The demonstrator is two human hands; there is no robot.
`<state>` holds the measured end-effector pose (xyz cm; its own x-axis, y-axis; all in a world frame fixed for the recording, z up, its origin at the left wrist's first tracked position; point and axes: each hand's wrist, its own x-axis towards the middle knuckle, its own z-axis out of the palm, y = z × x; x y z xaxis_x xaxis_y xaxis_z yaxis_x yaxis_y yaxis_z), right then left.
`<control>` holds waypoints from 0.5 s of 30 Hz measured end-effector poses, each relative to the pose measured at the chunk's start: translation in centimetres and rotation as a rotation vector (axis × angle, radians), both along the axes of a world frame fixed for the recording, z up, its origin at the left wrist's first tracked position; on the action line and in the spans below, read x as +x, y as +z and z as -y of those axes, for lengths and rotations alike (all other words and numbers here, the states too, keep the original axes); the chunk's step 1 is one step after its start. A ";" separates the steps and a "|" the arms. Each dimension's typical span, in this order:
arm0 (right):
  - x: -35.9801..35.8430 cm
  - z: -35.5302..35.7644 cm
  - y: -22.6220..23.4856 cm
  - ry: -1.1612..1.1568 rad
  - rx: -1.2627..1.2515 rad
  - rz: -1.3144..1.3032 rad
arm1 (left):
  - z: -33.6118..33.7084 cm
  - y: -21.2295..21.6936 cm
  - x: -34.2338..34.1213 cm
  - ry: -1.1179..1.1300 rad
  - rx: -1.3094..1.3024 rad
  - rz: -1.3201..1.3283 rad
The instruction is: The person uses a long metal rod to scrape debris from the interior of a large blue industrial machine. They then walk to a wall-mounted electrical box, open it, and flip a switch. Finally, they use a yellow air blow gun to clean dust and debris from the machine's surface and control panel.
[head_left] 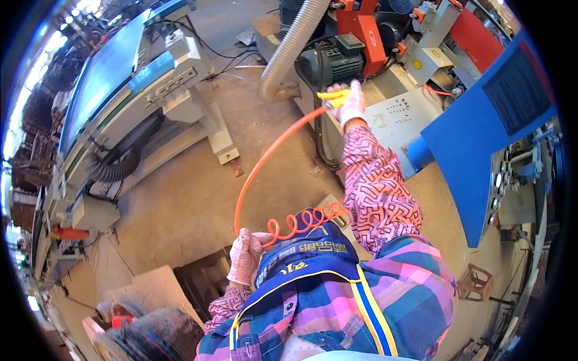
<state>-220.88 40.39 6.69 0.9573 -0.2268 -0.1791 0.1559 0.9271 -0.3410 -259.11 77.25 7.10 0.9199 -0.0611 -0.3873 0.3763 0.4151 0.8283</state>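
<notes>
My right hand [350, 103], in a pale knitted glove, reaches out toward the machine and is closed round a yellow air blow gun [335, 96]. From the gun's rear an orange coiled air hose [265, 157] bends down in a long arc to my left hand [245, 256]. That hand, gloved alike, is closed on the hose near my waist. Beyond it the hose's coils run rightward in front of my blue apron [307, 254] and pass behind my right sleeve. A green electric motor [332, 62] stands just past the blow gun.
A grey corrugated duct [295, 48] rises beside the motor. The machine's red guard [363, 36] and a blue sloping housing [481, 144] stand on the right. At left is a long conveyor table [108, 72]. A wooden stool [475, 282] sits at lower right, with boards [159, 292] at lower left.
</notes>
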 end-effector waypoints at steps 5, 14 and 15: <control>0.2 4.7 2.2 0.028 -0.436 -0.544 | -1.4 2.3 10.9 -0.290 0.098 0.014; 14.8 17.6 2.8 0.317 -1.129 -0.695 | 9.0 2.9 28.6 -0.780 0.315 0.010; 16.0 18.6 3.0 0.289 -1.135 -0.716 | 10.0 5.2 30.9 -0.854 0.466 -0.045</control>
